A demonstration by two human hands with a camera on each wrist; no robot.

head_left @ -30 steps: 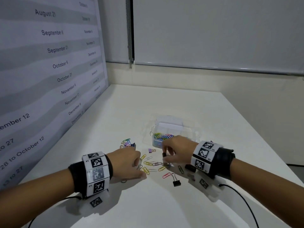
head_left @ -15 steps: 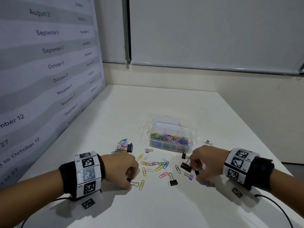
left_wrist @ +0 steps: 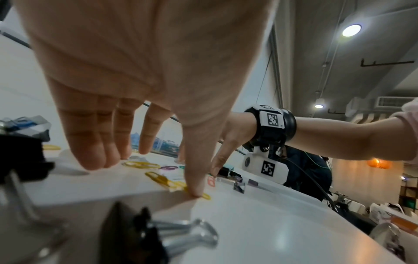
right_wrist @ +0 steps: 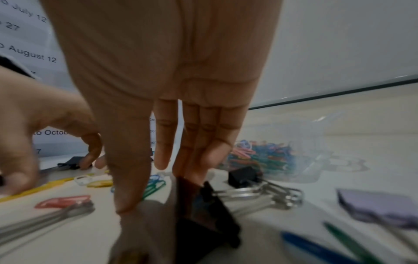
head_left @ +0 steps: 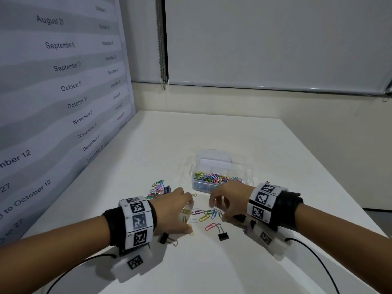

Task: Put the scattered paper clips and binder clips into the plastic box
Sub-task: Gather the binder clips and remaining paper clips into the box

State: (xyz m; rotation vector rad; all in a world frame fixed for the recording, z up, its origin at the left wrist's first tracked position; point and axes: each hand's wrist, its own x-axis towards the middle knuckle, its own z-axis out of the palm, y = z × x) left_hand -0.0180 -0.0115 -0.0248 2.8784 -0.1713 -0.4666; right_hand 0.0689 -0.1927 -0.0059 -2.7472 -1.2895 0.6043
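Observation:
The clear plastic box (head_left: 214, 164) holds several coloured paper clips. In front of it, scattered paper clips (head_left: 202, 215) lie between my hands. My left hand (head_left: 184, 215) hovers over them with straight fingers, and its thumb (left_wrist: 195, 191) presses a yellow paper clip (left_wrist: 158, 178). A black binder clip (head_left: 164, 237) lies under the left wrist. My right hand (head_left: 218, 211) also reaches down with straight fingers (right_wrist: 199, 160), which touch the top of a black binder clip (right_wrist: 203, 205). Neither hand holds anything. Another black binder clip (head_left: 222, 235) lies between the wrists.
A second heap of paper clips and binder clips (head_left: 159, 188) lies to the left of the box. A purple binder clip (right_wrist: 380, 207) and a black one (right_wrist: 243, 176) lie by my right hand. A wall chart (head_left: 53, 102) bounds the white table (head_left: 212, 132) on the left.
My left hand has opened from a curled fist and moved forward; a black binder clip now lies behind it. My right hand has moved left from the binder clips toward the middle.

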